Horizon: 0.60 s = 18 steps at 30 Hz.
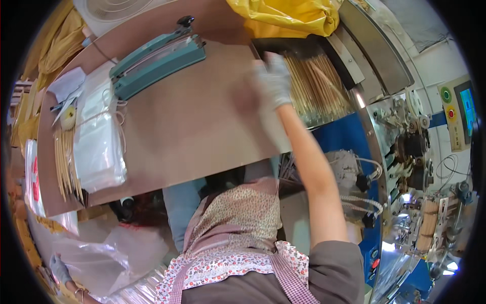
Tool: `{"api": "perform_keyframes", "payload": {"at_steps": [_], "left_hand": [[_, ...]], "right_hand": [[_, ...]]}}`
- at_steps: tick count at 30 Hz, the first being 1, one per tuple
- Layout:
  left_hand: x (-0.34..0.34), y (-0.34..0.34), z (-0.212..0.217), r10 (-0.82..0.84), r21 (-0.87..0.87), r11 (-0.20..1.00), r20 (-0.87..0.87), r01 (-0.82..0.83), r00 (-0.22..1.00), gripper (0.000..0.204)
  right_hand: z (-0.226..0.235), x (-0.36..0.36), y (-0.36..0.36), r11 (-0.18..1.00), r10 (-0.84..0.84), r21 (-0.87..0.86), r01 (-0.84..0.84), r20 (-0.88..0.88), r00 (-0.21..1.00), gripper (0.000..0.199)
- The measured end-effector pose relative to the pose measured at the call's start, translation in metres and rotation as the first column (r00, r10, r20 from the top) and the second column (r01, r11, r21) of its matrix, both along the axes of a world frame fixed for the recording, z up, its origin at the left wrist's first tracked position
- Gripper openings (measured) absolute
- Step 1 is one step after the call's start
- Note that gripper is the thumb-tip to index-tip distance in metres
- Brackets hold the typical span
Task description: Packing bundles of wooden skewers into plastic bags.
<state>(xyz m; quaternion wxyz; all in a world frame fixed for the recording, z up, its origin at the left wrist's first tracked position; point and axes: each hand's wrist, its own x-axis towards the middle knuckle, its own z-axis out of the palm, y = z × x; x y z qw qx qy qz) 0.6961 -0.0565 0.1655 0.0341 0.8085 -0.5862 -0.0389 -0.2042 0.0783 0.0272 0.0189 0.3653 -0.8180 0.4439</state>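
My right hand (274,80), in a pale glove, is over the right part of the brown table, at the left edge of a dark tray holding thin wooden sticks (321,83). Motion smears its fingers, so what it grips, if anything, does not show. Far down at the left, below the table, my gloved left hand (61,269) is closed at the edge of a large clear plastic bag (109,258), which spreads out to the right of it. Further clear plastic (136,289) lies beneath.
A teal bag sealer (159,68) stands at the table's back. On the left lie a tied stack of clear bags (98,142) and loose wooden sticks (66,162). A yellow bag (288,17) sits behind the tray. Machinery (415,147) with a control panel (455,111) stands right.
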Motion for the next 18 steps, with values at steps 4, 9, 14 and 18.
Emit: {"api": "perform_keyframes", "payload": {"at_steps": [4, 9, 14, 18], "left_hand": [[-0.165, -0.014, 0.023, -0.230, -0.303, 0.915, 0.151, 0.266, 0.961, 0.044], [-0.462, -0.010, -0.032, -0.561, -0.193, 0.798, -0.586, 0.571, 0.584, 0.044], [-0.708, -0.008, -0.135, -0.629, -0.038, 0.630, -0.609, 0.775, 0.482, 0.065], [-0.807, 0.008, -0.157, -0.508, -0.069, 0.752, -0.694, 0.656, 0.510, 0.108]], "right_hand": [[-0.077, -0.187, 0.080, 0.611, -0.410, 0.689, 0.390, -0.146, 0.900, 0.103], [-0.080, -0.214, 0.069, 0.522, -0.389, 0.719, 0.459, -0.278, 0.878, 0.125], [-0.079, -0.189, 0.049, 0.700, -0.285, 0.711, 0.071, 0.186, 0.940, 0.119], [-0.055, -0.135, 0.026, 0.939, -0.066, 0.269, -0.213, 0.750, 0.658, 0.090]]}}
